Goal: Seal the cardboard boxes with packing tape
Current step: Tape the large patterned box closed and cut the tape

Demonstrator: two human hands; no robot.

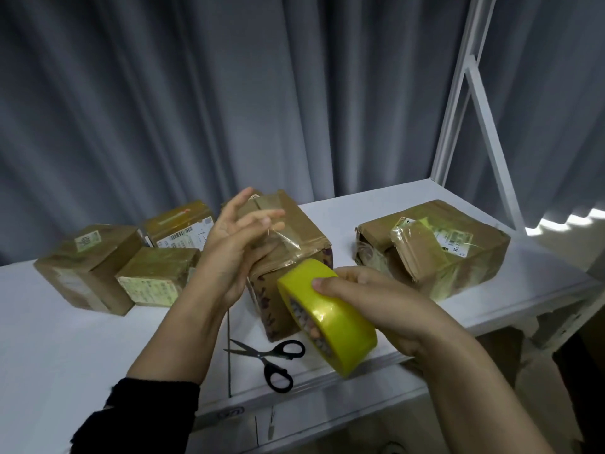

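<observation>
My right hand (376,303) grips a yellow roll of packing tape (327,316) in front of the middle cardboard box (294,253). A clear strip of tape (284,240) runs from the roll up to the fingertips of my left hand (235,244), which is raised over the box top with fingers spread and nearly straight; the strip's end sticks to them. The box stands on the white table (65,339), and its top flaps lie shut.
Black scissors (271,358) lie on the table near the front edge. Three taped boxes (95,267) cluster at the left, and a wide box (458,253) with a smaller one on it sits at the right. Grey curtains hang behind; a white frame (471,93) rises at the right.
</observation>
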